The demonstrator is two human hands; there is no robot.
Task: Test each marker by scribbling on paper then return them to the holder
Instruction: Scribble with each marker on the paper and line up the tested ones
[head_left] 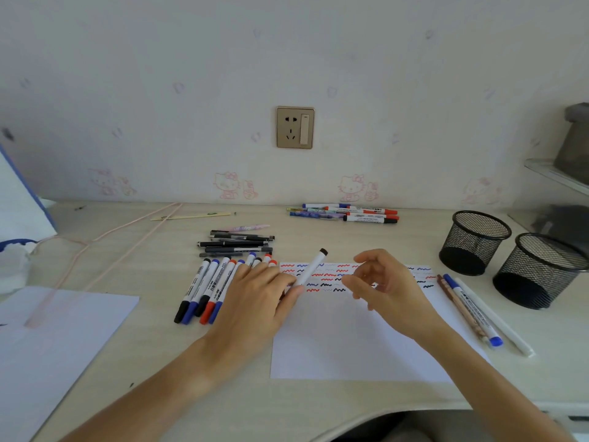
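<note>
Two mesh holders (475,242) stand on the pale desk (318,397); left fingers (271,275) grasp a marker (310,269), right fingers (357,282) released.

The desk (318,397) is seen to be pale wood, smooth and matt. The paper (350,339) is plain white and matt. Two holders (475,242) are made of black wire mesh. The markers (204,288) look like smooth plastic.

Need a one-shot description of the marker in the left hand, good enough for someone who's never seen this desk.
Start at the white scribble paper in the middle of the desk, with rows of red, blue and black squiggles along its far edge. Over its left end, the left hand pinches a white marker with a dark cap. It is the only marker lifted and tilted; the others all lie flat.
</note>
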